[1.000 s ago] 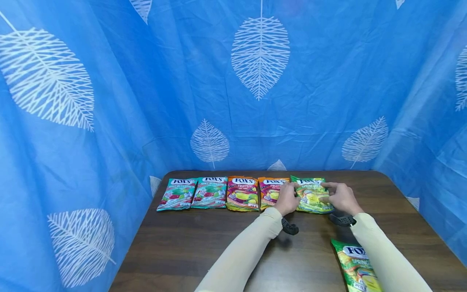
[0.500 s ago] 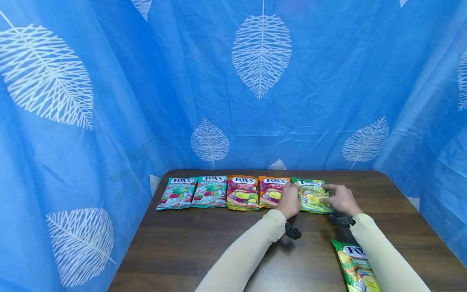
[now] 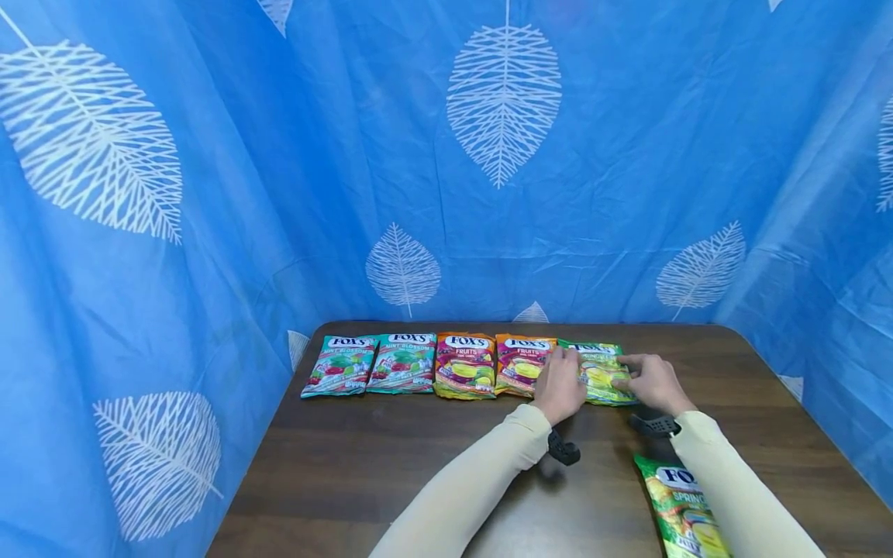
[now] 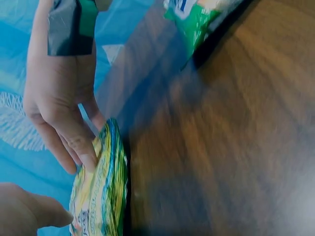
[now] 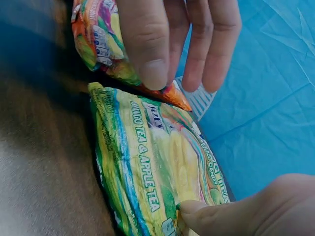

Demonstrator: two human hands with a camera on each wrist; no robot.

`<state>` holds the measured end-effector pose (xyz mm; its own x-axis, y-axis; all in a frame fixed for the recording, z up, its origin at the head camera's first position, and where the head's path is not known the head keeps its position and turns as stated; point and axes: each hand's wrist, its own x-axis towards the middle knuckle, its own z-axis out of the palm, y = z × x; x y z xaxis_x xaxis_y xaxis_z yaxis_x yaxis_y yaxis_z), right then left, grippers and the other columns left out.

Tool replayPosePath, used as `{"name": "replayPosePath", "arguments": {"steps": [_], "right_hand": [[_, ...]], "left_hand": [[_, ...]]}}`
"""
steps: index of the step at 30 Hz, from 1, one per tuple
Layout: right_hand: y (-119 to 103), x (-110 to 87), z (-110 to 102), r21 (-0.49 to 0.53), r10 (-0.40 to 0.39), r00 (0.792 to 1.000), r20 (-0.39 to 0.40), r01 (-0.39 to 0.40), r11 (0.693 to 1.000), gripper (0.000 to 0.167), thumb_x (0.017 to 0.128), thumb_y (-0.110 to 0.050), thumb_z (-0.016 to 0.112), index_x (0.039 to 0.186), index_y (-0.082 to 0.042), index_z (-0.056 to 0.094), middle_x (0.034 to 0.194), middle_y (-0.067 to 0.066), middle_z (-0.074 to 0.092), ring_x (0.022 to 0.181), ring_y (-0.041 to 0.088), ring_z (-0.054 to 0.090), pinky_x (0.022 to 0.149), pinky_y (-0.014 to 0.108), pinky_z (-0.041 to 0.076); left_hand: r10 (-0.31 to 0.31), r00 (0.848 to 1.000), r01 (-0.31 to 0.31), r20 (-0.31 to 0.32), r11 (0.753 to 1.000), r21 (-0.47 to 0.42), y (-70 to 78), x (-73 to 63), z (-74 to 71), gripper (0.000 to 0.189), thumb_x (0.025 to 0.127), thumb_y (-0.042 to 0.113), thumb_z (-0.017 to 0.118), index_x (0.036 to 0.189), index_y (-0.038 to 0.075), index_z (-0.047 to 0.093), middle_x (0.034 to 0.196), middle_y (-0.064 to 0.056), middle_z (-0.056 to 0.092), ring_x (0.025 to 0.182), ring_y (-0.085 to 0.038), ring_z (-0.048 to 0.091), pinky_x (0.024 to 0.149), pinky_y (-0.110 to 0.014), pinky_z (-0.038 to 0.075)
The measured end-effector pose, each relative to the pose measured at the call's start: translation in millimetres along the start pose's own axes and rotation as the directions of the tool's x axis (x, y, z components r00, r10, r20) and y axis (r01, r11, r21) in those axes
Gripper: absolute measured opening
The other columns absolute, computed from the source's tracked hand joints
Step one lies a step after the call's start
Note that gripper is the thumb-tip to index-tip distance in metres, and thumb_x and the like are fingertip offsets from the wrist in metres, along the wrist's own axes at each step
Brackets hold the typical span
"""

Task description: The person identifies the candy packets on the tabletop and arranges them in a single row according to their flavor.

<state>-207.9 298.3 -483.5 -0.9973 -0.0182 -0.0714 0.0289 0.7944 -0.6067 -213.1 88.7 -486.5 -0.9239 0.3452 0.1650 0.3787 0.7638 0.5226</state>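
Observation:
A green and yellow Spring Tea candy packet (image 3: 601, 373) lies flat at the right end of a row. My right hand (image 3: 652, 382) rests at its right side, the thumb (image 5: 194, 211) pressing on the printed face. In the left wrist view the right hand (image 4: 56, 93) touches the packet with straight fingers. My left hand (image 3: 560, 385) reaches over the packet's left part and covers some of it. Its fingers (image 5: 155, 73) point down by the gap beside an orange Fruits packet (image 5: 106, 37). The left thumb (image 4: 51, 211) shows at the packet's edge.
Two teal Mint Blossom packets (image 3: 401, 364) and another orange Fruits packet (image 3: 465, 368) continue the row leftward. A second Spring Tea packet (image 3: 680, 504) lies nearer, partly under the right sleeve. The wooden table (image 3: 363, 473) meets a blue leaf-print curtain (image 3: 593, 194).
My left hand has slid slightly right from the packet's left edge and now covers more of it. The packet sits a little further right. The right hand stays nearly still.

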Motion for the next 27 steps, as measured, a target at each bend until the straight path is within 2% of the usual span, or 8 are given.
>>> {"name": "replayPosePath", "arguments": {"steps": [3, 6, 10, 12, 17, 19, 23, 27], "right_hand": [[-1, -3.1, -2, -0.008, -0.006, 1.000, 0.003, 0.006, 1.000, 0.055, 0.100, -0.011, 0.080, 0.143, 0.016, 0.060, 0.127, 0.039, 0.065, 0.098, 0.040, 0.068, 0.074, 0.044, 0.060], [0, -7.2, -3, -0.030, -0.037, 0.999, -0.014, 0.037, 0.999, 0.056, 0.099, -0.013, 0.083, 0.142, 0.015, 0.061, 0.127, 0.039, 0.065, 0.098, 0.042, 0.070, 0.074, 0.046, 0.061], [1, -12.7, -4, -0.045, -0.082, 0.995, -0.048, 0.080, 0.996, 0.057, 0.096, -0.014, 0.085, 0.140, 0.014, 0.063, 0.129, 0.039, 0.066, 0.100, 0.045, 0.073, 0.074, 0.049, 0.063], [0, -16.2, -6, -0.050, -0.093, 0.994, -0.064, 0.090, 0.995, 0.059, 0.095, -0.017, 0.087, 0.140, 0.014, 0.064, 0.126, 0.038, 0.068, 0.097, 0.043, 0.074, 0.073, 0.049, 0.062], [-7, -30.1, -11, -0.059, -0.091, 0.990, -0.108, 0.085, 0.995, 0.066, 0.093, -0.024, 0.089, 0.140, 0.014, 0.063, 0.121, 0.035, 0.072, 0.090, 0.038, 0.076, 0.072, 0.052, 0.061], [-10, -37.3, -14, -0.053, -0.092, 0.988, -0.125, 0.086, 0.995, 0.066, 0.094, -0.024, 0.089, 0.141, 0.014, 0.063, 0.122, 0.036, 0.071, 0.091, 0.041, 0.077, 0.073, 0.054, 0.062], [-15, -53.8, -22, -0.039, -0.112, 0.983, -0.145, 0.107, 0.993, 0.063, 0.094, -0.024, 0.089, 0.140, 0.012, 0.064, 0.129, 0.039, 0.068, 0.095, 0.045, 0.077, 0.074, 0.057, 0.063], [-18, -71.3, -30, -0.028, -0.130, 0.983, -0.133, 0.127, 0.991, 0.061, 0.094, -0.024, 0.090, 0.141, 0.009, 0.066, 0.129, 0.038, 0.069, 0.097, 0.046, 0.077, 0.077, 0.059, 0.063]], "left_hand": [[0.022, 0.999, -0.022, -0.028, 1.000, 0.007, -0.8, -1.3, 5.8, 0.031, 0.098, 0.018, 0.083, 0.127, 0.017, 0.071, 0.120, 0.000, 0.063, 0.104, -0.010, 0.061, 0.072, -0.025, 0.055], [0.060, 0.995, -0.061, -0.074, 0.998, -0.003, -9.4, 1.7, 26.8, 0.036, 0.097, 0.019, 0.083, 0.130, 0.020, 0.069, 0.121, 0.000, 0.063, 0.104, -0.011, 0.063, 0.072, -0.026, 0.056], [0.079, 0.994, -0.082, -0.078, 0.996, -0.031, -17.7, 7.0, 49.0, 0.041, 0.094, 0.021, 0.085, 0.132, 0.024, 0.068, 0.123, 0.002, 0.063, 0.107, -0.011, 0.063, 0.075, -0.028, 0.057], [0.086, 0.995, -0.088, -0.052, 0.995, -0.037, -14.5, 3.3, 45.6, 0.043, 0.094, 0.022, 0.085, 0.133, 0.024, 0.067, 0.125, 0.002, 0.063, 0.109, -0.012, 0.064, 0.075, -0.029, 0.057], [0.094, 0.995, -0.093, 0.032, 0.995, -0.039, 6.9, -19.5, 14.2, 0.045, 0.095, 0.023, 0.085, 0.135, 0.019, 0.066, 0.135, -0.002, 0.064, 0.118, -0.015, 0.064, 0.083, -0.031, 0.058], [0.071, 0.995, -0.068, 0.068, 0.997, -0.044, 15.5, -28.0, 2.1, 0.046, 0.095, 0.025, 0.087, 0.135, 0.019, 0.065, 0.135, -0.001, 0.064, 0.119, -0.015, 0.064, 0.086, -0.030, 0.058], [0.038, 0.992, -0.030, 0.119, 0.997, -0.068, 25.9, -43.5, -11.8, 0.047, 0.096, 0.029, 0.087, 0.137, 0.020, 0.065, 0.129, 0.002, 0.065, 0.115, -0.011, 0.064, 0.086, -0.027, 0.056], [0.050, 0.986, -0.033, 0.161, 0.994, -0.106, 32.1, -56.8, -12.5, 0.049, 0.096, 0.033, 0.086, 0.139, 0.022, 0.064, 0.123, 0.006, 0.064, 0.110, -0.006, 0.062, 0.085, -0.024, 0.054]]}}
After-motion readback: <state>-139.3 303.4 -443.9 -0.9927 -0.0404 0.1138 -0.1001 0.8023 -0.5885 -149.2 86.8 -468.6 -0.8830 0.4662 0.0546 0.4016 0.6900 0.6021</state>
